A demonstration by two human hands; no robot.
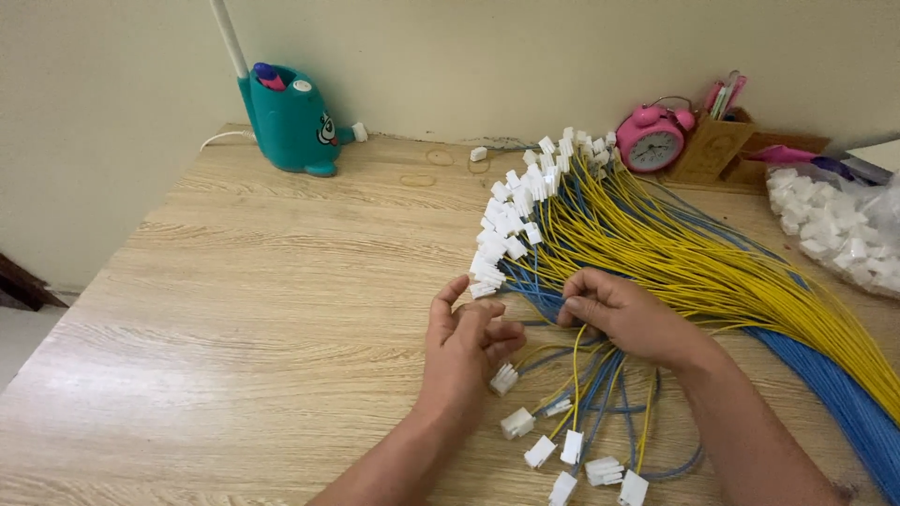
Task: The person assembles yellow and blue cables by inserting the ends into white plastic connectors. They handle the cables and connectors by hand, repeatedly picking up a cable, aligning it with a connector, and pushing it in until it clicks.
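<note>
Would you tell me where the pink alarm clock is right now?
In the head view, the pink alarm clock stands at the far right of the wooden table, against the wall, between the fanned white connectors and a wooden pen holder.

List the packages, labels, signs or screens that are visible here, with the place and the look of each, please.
Clear plastic bag: far right edge of the table, full of small white connector housings.
Alarm clock: back of the table by the wall, round, pink, with a pale dial.
Teal desk lamp base: back left, rounded, with a cartoon-eye sticker.
No signs or screens.
</note>
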